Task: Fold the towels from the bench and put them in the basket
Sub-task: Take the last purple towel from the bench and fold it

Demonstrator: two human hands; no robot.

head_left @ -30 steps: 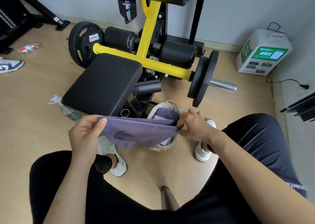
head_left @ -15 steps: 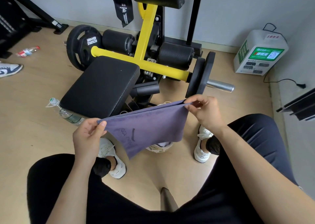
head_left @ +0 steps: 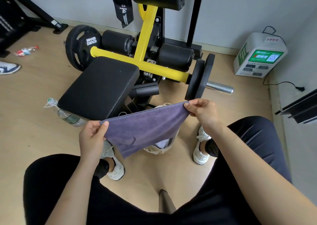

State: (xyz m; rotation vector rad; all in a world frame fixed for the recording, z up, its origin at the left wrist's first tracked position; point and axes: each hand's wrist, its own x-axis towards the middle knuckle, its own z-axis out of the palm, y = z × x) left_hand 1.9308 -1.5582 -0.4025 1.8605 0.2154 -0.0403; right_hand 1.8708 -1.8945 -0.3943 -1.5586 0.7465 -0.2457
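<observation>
Purple towel [head_left: 145, 127] hangs in the air in front of the black bench pad [head_left: 99, 87], the biggest thing nearby, which carries no towel that I can see. The cloth is stretched by its top edge between the two hands, sloping up from left to right. Its lower part drops to a point over the woven basket [head_left: 158, 150] on the floor between the person's feet. Most of the basket is hidden behind the cloth. Something pale shows inside it, possibly a folded towel, though too little is visible to be sure.

The left hand [head_left: 92, 135] pinches the lower corner between thumb and curled fingers, and the right hand [head_left: 202, 112] pinches the higher corner the same way.

I judge the folding of this towel to be the step in hand. The next move calls for bringing the two pinched corners together with the edges matched, then lowering the towel into the basket.
</observation>
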